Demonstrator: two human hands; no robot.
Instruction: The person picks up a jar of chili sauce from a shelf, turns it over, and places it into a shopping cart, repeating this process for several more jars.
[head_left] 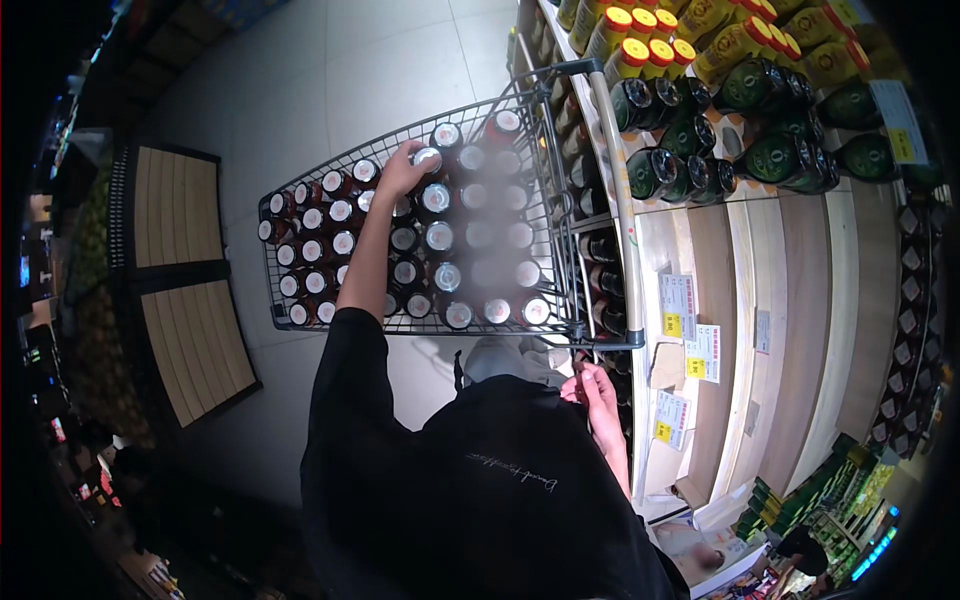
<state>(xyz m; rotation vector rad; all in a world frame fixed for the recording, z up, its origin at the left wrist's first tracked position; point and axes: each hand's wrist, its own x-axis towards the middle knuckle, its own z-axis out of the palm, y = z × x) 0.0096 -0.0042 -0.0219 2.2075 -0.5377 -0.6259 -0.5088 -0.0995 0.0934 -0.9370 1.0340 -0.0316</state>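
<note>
A metal shopping cart (pixel 272 285) in front of me is filled with rows of dark jars with pale round lids. My left hand (pixel 402 168) reaches over the cart, its fingers closed around the lid of one jar (pixel 428 159) near the far side. Other lidded jars (pixel 435 198) stand upright around it. Beside my body, near the cart handle (pixel 622 200), my right hand (pixel 597 395) is closed with its fingers curled together. Whatever it may hold is hidden. A whitish blur covers some jars on the cart's right side.
Shelving (pixel 780 330) with price tags (pixel 676 308) runs along my right. It carries dark green bottles (pixel 775 155) and yellow-capped bottles (pixel 660 52). Wooden-slat display stands (pixel 178 205) are across the tiled floor (pixel 270 110) on the left. A person (pixel 800 550) appears at the lower right.
</note>
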